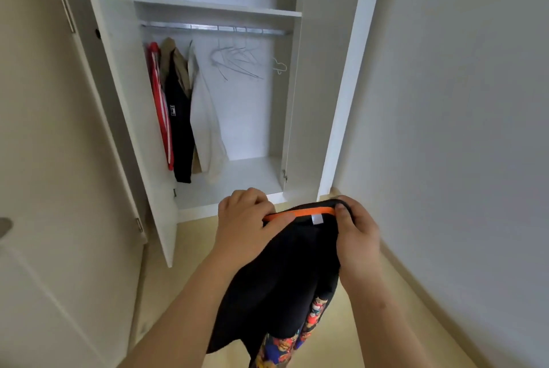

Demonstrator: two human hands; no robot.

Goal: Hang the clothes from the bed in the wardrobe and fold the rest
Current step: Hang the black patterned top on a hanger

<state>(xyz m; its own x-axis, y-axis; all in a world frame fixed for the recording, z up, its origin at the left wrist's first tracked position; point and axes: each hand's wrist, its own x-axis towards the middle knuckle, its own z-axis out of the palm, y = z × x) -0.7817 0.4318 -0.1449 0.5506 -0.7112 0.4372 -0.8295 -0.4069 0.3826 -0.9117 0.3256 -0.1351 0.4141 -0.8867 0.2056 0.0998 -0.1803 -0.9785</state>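
Both hands pinch the black garment with an orange-trimmed collar (285, 272) by its neckline, left hand (246, 225) and right hand (358, 236) at either end, so it hangs between them, facing the open white wardrobe (315, 100).

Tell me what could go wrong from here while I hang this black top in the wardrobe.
Both the left hand and right hand grip the black top at its collar, so neither is free to fetch an empty hanger; letting go could drop it. The hangers look bunched together, so pulling one might snag others.
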